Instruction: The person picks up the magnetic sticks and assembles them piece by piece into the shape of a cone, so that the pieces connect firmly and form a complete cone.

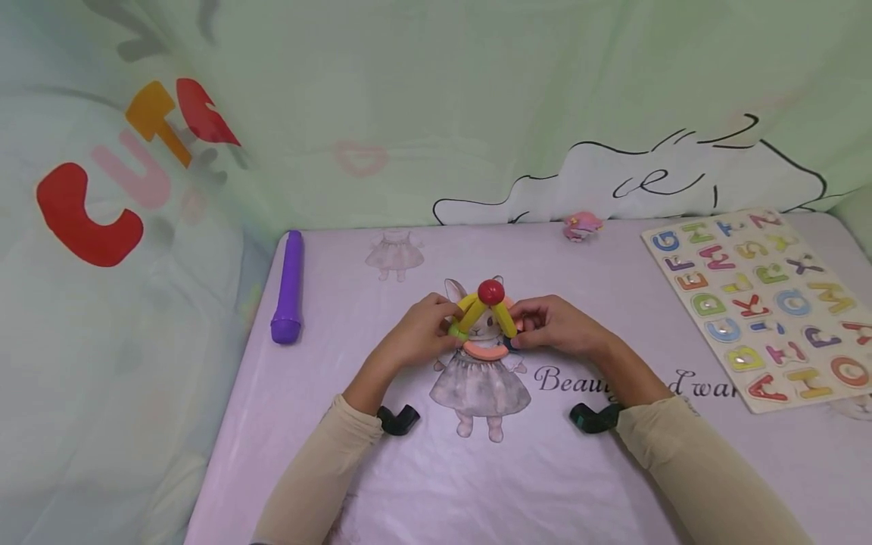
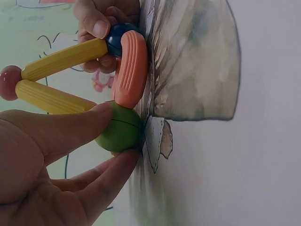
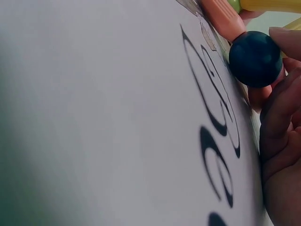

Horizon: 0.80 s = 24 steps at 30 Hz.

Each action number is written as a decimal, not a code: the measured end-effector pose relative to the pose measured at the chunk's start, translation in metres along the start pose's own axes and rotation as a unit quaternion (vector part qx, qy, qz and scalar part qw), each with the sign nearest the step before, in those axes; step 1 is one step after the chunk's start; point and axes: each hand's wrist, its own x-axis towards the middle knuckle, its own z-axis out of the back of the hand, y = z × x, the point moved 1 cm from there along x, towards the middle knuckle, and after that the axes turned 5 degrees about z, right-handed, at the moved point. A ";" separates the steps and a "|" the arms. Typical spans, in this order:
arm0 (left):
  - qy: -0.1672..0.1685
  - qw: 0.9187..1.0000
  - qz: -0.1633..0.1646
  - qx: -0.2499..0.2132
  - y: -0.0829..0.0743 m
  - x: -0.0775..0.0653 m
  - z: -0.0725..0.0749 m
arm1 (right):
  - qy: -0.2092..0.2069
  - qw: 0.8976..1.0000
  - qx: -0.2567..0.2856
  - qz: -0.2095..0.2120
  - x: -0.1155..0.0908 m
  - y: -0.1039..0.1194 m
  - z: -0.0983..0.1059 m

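A pyramid-like toy frame of rods and balls stands on the table between both hands. Its red ball (image 1: 490, 292) is at the top, with yellow rods (image 2: 66, 59) sloping down from it. A curved orange piece (image 2: 132, 70) joins the green ball (image 2: 120, 129) to the dark blue ball (image 3: 255, 60) along the bottom. My left hand (image 1: 424, 331) pinches the green ball between thumb and fingers. On the other side, my right hand (image 1: 562, 325) holds the dark blue ball with thumb and curled fingers. The back of the frame is partly hidden.
A purple microphone-shaped stick (image 1: 289, 288) lies at the table's left edge. A wooden alphabet board (image 1: 739, 303) lies on the right, and a small pink toy (image 1: 582, 225) sits at the back. Fabric with printed drawings rises behind the table (image 1: 504, 484).
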 end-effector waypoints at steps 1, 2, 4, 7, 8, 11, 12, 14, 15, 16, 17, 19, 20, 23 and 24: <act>-0.001 1.000 -0.001 -0.001 0.000 0.001 0.000 | 0.001 1.000 0.002 0.001 0.000 0.000 0.000; -0.002 1.000 -0.001 -0.003 0.000 0.002 0.000 | 0.001 1.000 0.004 -0.001 0.000 0.000 0.001; -0.002 1.000 0.000 -0.006 0.001 0.004 -0.002 | -0.005 1.000 -0.001 -0.006 -0.001 0.000 0.003; -0.001 1.000 -0.006 -0.016 0.000 0.010 -0.005 | -0.029 0.999 -0.012 -0.024 -0.005 -0.002 0.008; 0.000 1.000 -0.009 -0.019 -0.001 0.013 -0.007 | -0.040 0.999 -0.011 -0.033 -0.007 -0.002 0.009; 0.002 1.000 -0.014 -0.026 -0.005 0.019 -0.009 | -0.066 0.997 -0.005 -0.049 -0.013 -0.004 0.013; 0.002 1.000 -0.012 -0.026 -0.006 0.021 -0.010 | -0.072 0.996 0.000 -0.053 -0.014 -0.004 0.013; 0.002 1.000 -0.006 -0.026 -0.007 0.023 -0.009 | -0.078 0.996 0.006 -0.051 -0.015 -0.004 0.014; 0.001 1.000 -0.003 -0.027 -0.008 0.024 -0.009 | -0.081 0.996 0.007 -0.048 -0.016 -0.004 0.014; 0.000 1.000 -0.002 -0.028 -0.008 0.025 -0.009 | -0.085 0.995 0.008 -0.046 -0.016 -0.004 0.014; -0.002 1.000 -0.003 -0.028 -0.008 0.025 -0.009 | -0.089 0.995 0.007 -0.045 -0.017 -0.004 0.013; -0.007 0.999 -0.002 -0.032 -0.006 0.025 -0.009 | -0.103 0.993 0.002 -0.052 -0.019 -0.004 0.011; -0.011 0.999 -0.003 -0.033 -0.004 0.024 -0.009 | -0.112 0.992 -0.002 -0.057 -0.022 -0.003 0.010; -0.036 0.999 -0.002 -0.030 0.001 0.016 -0.009 | -0.136 0.988 -0.032 -0.071 -0.036 -0.001 0.008; -0.048 0.998 -0.001 -0.028 0.003 0.012 -0.009 | -0.144 0.986 -0.049 -0.072 -0.043 0.001 0.008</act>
